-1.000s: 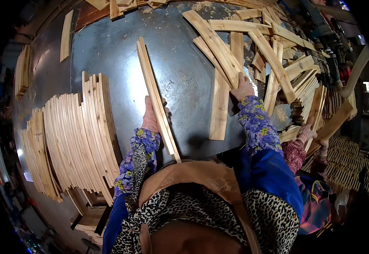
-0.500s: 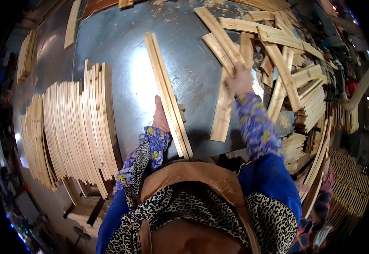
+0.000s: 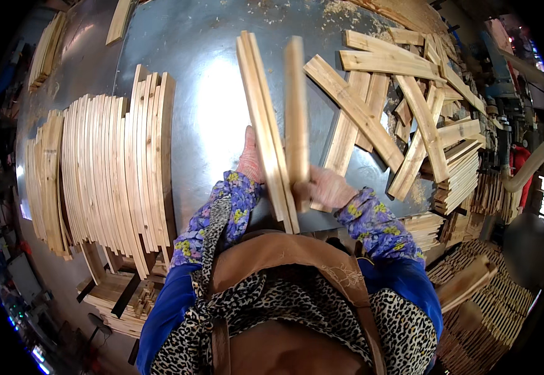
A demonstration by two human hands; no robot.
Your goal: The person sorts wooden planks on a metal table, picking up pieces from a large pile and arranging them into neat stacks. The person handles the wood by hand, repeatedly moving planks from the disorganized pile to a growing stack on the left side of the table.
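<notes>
My left hand (image 3: 251, 157) is closed round a pair of narrow wooden slats (image 3: 264, 125), held on edge side by side, their near ends by my waist. Just right of them, my right hand (image 3: 329, 187) grips another wooden slat (image 3: 296, 106) near its lower end; it is blurred by motion and stands almost parallel to the pair, a gap between them at the top. The fingertips of my right hand are partly hidden behind the wood. Further right, loose slats (image 3: 354, 112) lie crisscrossed on the dark metal table (image 3: 187, 37).
A tight row of upright-edged slats (image 3: 106, 175) fills the table's left side. Small stacks (image 3: 456, 178) stand at the right edge beyond the loose heap. Wood shavings (image 3: 341, 7) lie at the far edge. Large layered wood stacks (image 3: 490, 312) sit on the lower right.
My right hand has come from the loose heap toward my left hand, bringing a slat with it. The pair in my left hand has shifted slightly right.
</notes>
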